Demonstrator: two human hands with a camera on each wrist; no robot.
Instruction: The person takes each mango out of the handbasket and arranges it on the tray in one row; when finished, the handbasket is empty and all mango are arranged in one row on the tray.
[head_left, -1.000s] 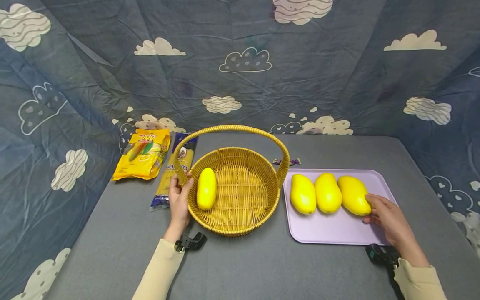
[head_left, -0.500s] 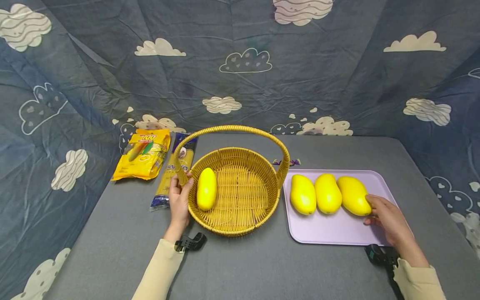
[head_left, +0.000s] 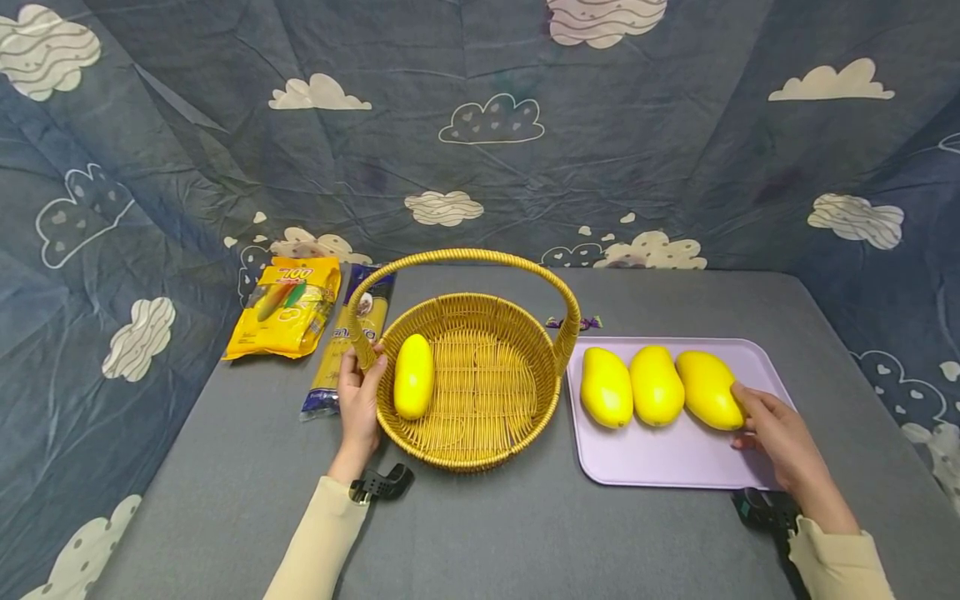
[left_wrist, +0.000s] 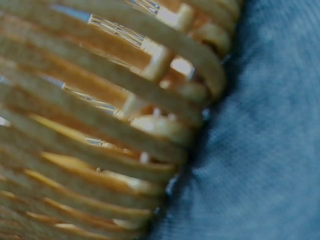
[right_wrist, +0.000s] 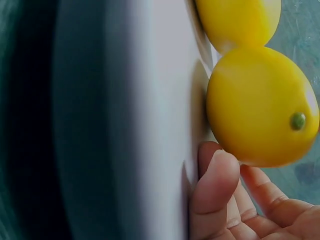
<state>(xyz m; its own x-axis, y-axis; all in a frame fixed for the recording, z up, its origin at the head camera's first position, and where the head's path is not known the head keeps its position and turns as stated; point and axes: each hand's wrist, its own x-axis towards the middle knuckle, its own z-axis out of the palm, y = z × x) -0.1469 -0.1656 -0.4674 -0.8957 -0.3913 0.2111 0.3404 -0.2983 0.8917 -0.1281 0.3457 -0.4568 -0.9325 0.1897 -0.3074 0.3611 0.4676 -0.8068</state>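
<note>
My left hand (head_left: 360, 404) grips the left side of the round wicker basket (head_left: 557, 398), at the foot of its arched handle (head_left: 461, 255). One yellow mango (head_left: 414, 377) lies inside, against the left wall. Close up, the left wrist view shows the woven basket wall (left_wrist: 95, 135) over grey-blue cloth. On the lilac tray (head_left: 660, 458) three mangoes sit in a row. My right hand (head_left: 780, 442) touches the right end of the rightmost mango (head_left: 707, 390) with its fingertips. In the right wrist view, relaxed fingers (right_wrist: 216, 185) are right beside that mango, whose green stem end shows.
The tray's other mangoes (head_left: 607, 388) touch or nearly touch each other. Behind the tray's left corner lies a purple-wrapped candy (head_left: 573, 323). A yellow snack bag (head_left: 288, 308) and a blue-ended pasta packet (head_left: 337, 367) lie left of the basket. Cloud-printed cloth (head_left: 480, 183) hangs behind the table.
Almost nothing moves. My right fingertips shift very slightly at the end of the rightmost mango; the basket, my left hand and the other mangoes stay in place.
</note>
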